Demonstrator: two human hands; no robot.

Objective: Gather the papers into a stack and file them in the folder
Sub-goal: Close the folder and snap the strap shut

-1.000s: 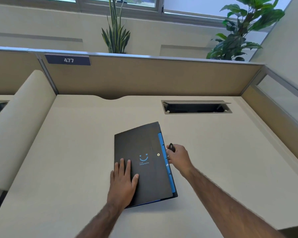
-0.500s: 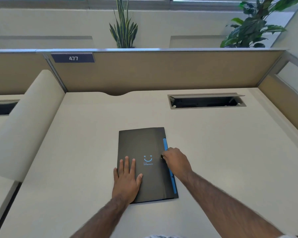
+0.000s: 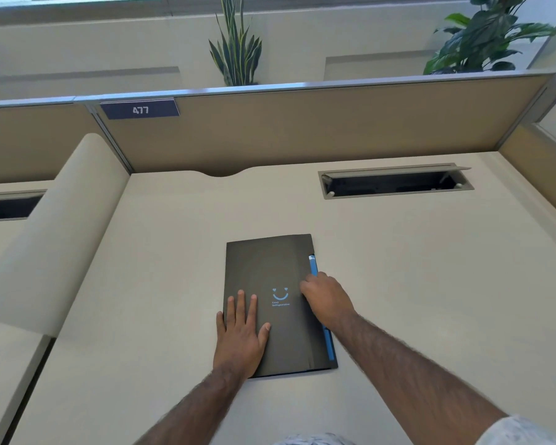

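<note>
A black folder (image 3: 270, 264) with a blue smiley print lies closed on the beige desk (image 3: 430, 284). A blue strip (image 3: 314, 268) shows along its right edge. No loose papers are in view. My left hand (image 3: 241, 332) lies flat on the folder's lower left corner with the fingers spread. My right hand (image 3: 326, 297) rests on the cover's right side, fingers curled down over the spot where the clasp sits, which hides the clasp.
An open cable slot (image 3: 395, 181) is set into the desk at the back right. Tan divider panels (image 3: 302, 130) wall the desk behind and at the right. A curved beige partition (image 3: 55, 236) rises on the left. Plants stand beyond the divider.
My right hand has carried the black clasp tab from beside the folder onto the cover and now presses there. The folder lies squarer to me. My left hand has stayed flat on it.
</note>
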